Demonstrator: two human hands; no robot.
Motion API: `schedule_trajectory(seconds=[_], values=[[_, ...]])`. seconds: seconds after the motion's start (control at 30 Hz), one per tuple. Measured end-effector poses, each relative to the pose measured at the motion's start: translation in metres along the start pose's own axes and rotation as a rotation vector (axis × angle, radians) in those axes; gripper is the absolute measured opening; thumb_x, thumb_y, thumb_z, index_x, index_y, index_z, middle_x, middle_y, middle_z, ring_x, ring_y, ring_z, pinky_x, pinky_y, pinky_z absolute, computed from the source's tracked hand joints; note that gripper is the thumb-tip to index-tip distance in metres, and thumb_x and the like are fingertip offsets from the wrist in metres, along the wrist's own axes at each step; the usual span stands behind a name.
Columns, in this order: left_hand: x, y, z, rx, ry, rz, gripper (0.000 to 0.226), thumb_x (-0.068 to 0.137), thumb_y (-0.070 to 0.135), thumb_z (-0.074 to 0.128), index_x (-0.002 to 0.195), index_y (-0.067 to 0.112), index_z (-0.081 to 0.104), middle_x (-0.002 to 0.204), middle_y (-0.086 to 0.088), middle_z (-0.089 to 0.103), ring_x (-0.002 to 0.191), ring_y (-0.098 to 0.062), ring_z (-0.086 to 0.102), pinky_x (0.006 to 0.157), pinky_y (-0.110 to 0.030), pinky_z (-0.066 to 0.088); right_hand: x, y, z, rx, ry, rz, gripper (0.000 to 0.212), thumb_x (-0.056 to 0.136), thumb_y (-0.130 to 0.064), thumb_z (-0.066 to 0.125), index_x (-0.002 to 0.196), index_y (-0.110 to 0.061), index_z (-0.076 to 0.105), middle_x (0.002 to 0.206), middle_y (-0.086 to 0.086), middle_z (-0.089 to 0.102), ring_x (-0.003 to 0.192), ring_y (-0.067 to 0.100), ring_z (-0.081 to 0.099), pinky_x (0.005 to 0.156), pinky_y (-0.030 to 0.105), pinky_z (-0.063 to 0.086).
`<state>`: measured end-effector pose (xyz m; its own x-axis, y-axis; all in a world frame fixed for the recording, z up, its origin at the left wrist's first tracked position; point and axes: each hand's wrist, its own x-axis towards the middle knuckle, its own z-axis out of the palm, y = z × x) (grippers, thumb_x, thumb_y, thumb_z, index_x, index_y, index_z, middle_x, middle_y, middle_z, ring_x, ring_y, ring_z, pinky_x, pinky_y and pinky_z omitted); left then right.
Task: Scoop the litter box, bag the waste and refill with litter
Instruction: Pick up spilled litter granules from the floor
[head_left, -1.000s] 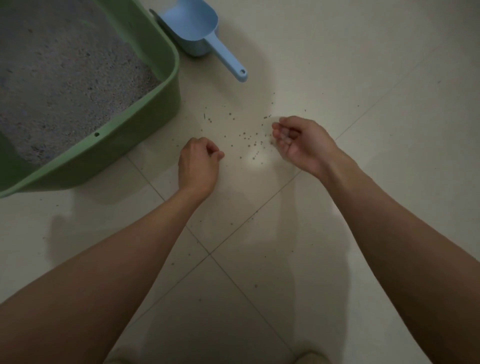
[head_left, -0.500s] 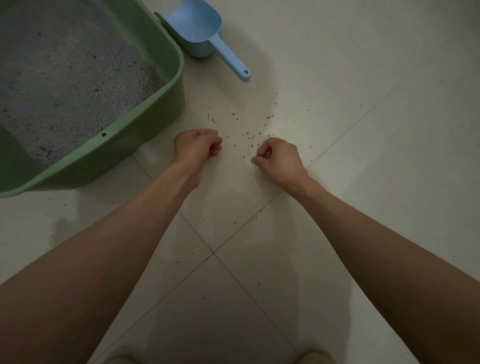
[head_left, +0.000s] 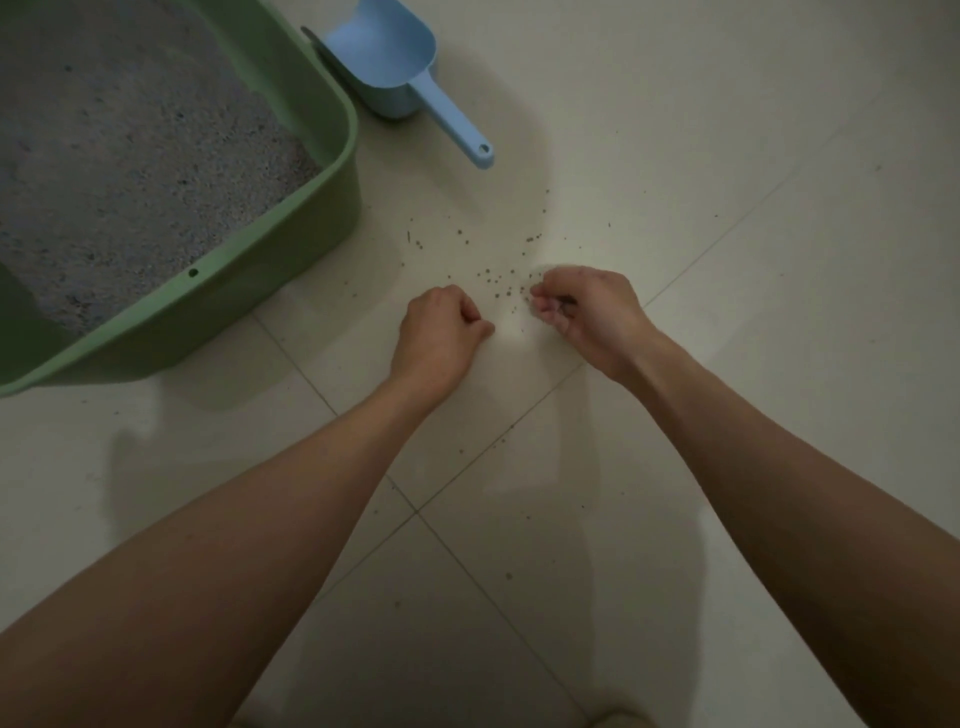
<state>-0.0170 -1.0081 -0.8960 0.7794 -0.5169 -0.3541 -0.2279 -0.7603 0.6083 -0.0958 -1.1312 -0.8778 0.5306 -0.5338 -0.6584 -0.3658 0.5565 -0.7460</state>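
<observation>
Your two hands are down at the spilled litter on the tiled floor.

Your left hand (head_left: 441, 332) is curled into a fist; whether it holds anything, you cannot tell. Your right hand (head_left: 587, 312) has fingertips bunched at the scattered grains (head_left: 498, 283), seemingly pinching some. The green litter box (head_left: 291, 280), filled with grey litter (head_left: 130, 171), sits to the left, the blue scoop (head_left: 400, 67) just beside its far corner.

Pale tiled floor (head_left: 727, 130), dark grout lines
</observation>
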Motion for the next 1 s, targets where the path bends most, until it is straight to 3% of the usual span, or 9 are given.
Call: schedule_trajectory(seconds=[0.07, 0.13, 0.23, 0.4, 0.57, 0.63, 0.73, 0.83, 1.0], values=[[0.0, 0.003, 0.001, 0.012, 0.005, 0.002, 0.012, 0.084, 0.02, 0.064, 0.089, 0.01, 0.066, 0.091, -0.003, 0.062, 0.083, -0.014, 0.052, 0.073, -0.024, 0.038, 0.002, 0.004, 0.001, -0.166, 0.023, -0.057, 0.009, 0.085, 0.003, 0.055, 0.081, -0.005, 0.06, 0.069, 0.005, 0.058, 0.059, 0.012, 0.051, 0.057, 0.021, 0.043], [0.0, 0.005, 0.001, 0.022, 0.001, 0.008, 0.011, 0.085, 0.019, 0.061, 0.088, 0.01, 0.068, 0.094, -0.006, 0.066, 0.088, -0.018, 0.057, 0.075, -0.024, 0.04, 0.006, 0.009, 0.008, -0.57, 0.08, -0.174, 0.008, 0.084, -0.009, 0.06, 0.076, -0.013, 0.061, 0.068, -0.004, 0.057, 0.061, 0.008, 0.05, 0.061, 0.019, 0.04], [0.001, 0.006, 0.001, 0.005, -0.014, -0.008, 0.012, 0.084, 0.017, 0.058, 0.087, 0.011, 0.068, 0.091, -0.007, 0.067, 0.089, -0.021, 0.059, 0.074, -0.022, 0.039, 0.011, 0.015, 0.021, -0.916, 0.151, -0.304, 0.012, 0.086, -0.021, 0.062, 0.093, -0.011, 0.065, 0.083, -0.002, 0.06, 0.079, 0.011, 0.053, 0.074, 0.021, 0.042], [0.007, 0.002, -0.01, -0.397, 0.053, -0.221, 0.005, 0.076, 0.013, 0.062, 0.073, 0.016, 0.059, 0.068, 0.006, 0.058, 0.065, -0.008, 0.052, 0.059, -0.019, 0.04, 0.016, 0.017, 0.032, -1.037, 0.162, -0.321, 0.016, 0.088, -0.016, 0.056, 0.096, -0.005, 0.065, 0.099, 0.01, 0.066, 0.096, 0.023, 0.058, 0.077, 0.027, 0.041], [0.019, -0.004, -0.024, -0.802, 0.107, -0.375, 0.016, 0.078, -0.001, 0.058, 0.068, 0.011, 0.057, 0.066, -0.005, 0.058, 0.059, -0.013, 0.054, 0.056, -0.021, 0.044, 0.014, 0.013, 0.029, -0.82, 0.152, -0.263, 0.011, 0.086, -0.013, 0.053, 0.088, -0.009, 0.063, 0.086, 0.002, 0.061, 0.084, 0.017, 0.056, 0.073, 0.026, 0.043], [0.02, -0.003, -0.025, -0.726, 0.084, -0.351, 0.013, 0.08, 0.006, 0.058, 0.068, 0.012, 0.059, 0.066, -0.004, 0.058, 0.061, -0.014, 0.053, 0.058, -0.022, 0.044, 0.013, 0.012, 0.025, -0.644, 0.16, -0.191, 0.009, 0.081, -0.009, 0.054, 0.074, -0.015, 0.058, 0.077, 0.0, 0.061, 0.077, 0.017, 0.057, 0.071, 0.03, 0.046], [0.018, -0.003, -0.019, -0.349, 0.067, -0.183, 0.007, 0.081, 0.018, 0.061, 0.077, 0.014, 0.065, 0.072, 0.002, 0.06, 0.068, -0.01, 0.053, 0.07, -0.021, 0.042, 0.013, 0.01, 0.021, -0.552, 0.169, -0.153, 0.016, 0.078, -0.007, 0.055, 0.068, -0.019, 0.057, 0.068, -0.004, 0.058, 0.071, 0.014, 0.055, 0.067, 0.028, 0.043], [0.016, -0.005, -0.01, -0.075, 0.073, -0.042, 0.014, 0.082, 0.023, 0.065, 0.088, 0.011, 0.067, 0.088, 0.0, 0.063, 0.083, -0.013, 0.055, 0.077, -0.021, 0.04, 0.012, 0.011, 0.025, -0.631, 0.164, -0.186, 0.011, 0.08, -0.008, 0.056, 0.079, -0.016, 0.063, 0.074, -0.007, 0.06, 0.08, 0.013, 0.057, 0.075, 0.026, 0.047], [0.018, -0.003, -0.007, -0.003, 0.087, -0.022, 0.012, 0.083, 0.02, 0.064, 0.087, 0.01, 0.07, 0.093, -0.007, 0.068, 0.091, -0.021, 0.059, 0.077, -0.025, 0.04, 0.012, 0.014, 0.036, -0.9, 0.136, -0.302, 0.015, 0.084, -0.013, 0.06, 0.096, -0.008, 0.068, 0.098, 0.004, 0.068, 0.088, 0.014, 0.058, 0.079, 0.02, 0.044]])
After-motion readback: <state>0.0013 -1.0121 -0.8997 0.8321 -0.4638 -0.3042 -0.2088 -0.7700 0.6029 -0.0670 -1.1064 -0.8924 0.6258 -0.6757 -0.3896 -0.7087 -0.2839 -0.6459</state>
